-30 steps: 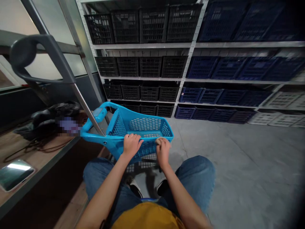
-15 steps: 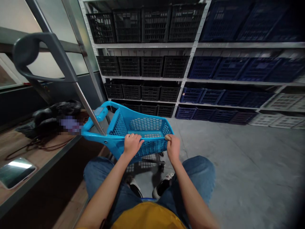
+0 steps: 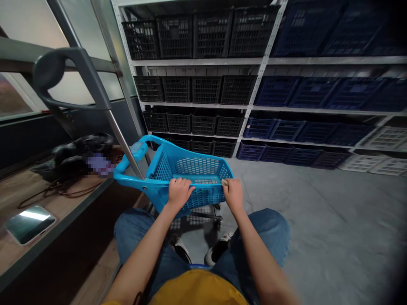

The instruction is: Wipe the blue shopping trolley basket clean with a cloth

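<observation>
In front of my knees stands a small blue plastic shopping cart [image 3: 200, 195] with perforated basket walls. My left hand [image 3: 180, 192] grips the near rim around its middle, fingers curled over the edge and thumb pointing right. At the front right corner of the same rim, my right hand [image 3: 233, 195] is closed on the edge. A small pale patch shows at its fingertips; whether that is a thumb or an object, I cannot tell. No goods show in the visible part of the basket.
A grey-handled metal pole [image 3: 122, 140] rises beside the cart's push handle. At left, a wooden bench [image 3: 22, 186] bears a phone [image 3: 31, 224], cords and a dark bundle [image 3: 79, 148]. Racks of black crates [image 3: 208, 38], blue crates [image 3: 276, 91] and white crates [image 3: 359, 162] line the back.
The whole scene sits slightly further right in view, as if my head turned a little left. Both hands keep their places on the cart's rim.
</observation>
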Demonstrator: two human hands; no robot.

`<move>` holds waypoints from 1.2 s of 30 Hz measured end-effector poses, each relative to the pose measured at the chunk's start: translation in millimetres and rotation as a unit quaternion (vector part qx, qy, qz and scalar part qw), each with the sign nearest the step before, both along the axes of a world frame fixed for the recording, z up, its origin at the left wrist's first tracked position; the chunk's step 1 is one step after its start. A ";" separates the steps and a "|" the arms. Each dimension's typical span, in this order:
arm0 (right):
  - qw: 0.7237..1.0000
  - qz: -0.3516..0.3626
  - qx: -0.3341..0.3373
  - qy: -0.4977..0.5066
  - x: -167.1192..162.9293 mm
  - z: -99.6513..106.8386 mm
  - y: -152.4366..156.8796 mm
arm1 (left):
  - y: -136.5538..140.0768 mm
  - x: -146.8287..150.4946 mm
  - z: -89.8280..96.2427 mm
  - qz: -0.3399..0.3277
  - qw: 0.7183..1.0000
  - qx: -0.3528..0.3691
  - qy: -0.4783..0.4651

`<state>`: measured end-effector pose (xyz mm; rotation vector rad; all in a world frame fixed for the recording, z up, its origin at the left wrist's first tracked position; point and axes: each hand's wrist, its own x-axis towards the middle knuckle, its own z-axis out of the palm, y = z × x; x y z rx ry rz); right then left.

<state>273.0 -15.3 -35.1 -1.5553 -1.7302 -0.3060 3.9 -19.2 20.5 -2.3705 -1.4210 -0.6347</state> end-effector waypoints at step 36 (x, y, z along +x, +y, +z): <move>0.999 0.000 0.041 0.015 6.8 -16.7 -1.3 | 9.6 -11.0 0.6 -0.020 1.000 -0.007 0.005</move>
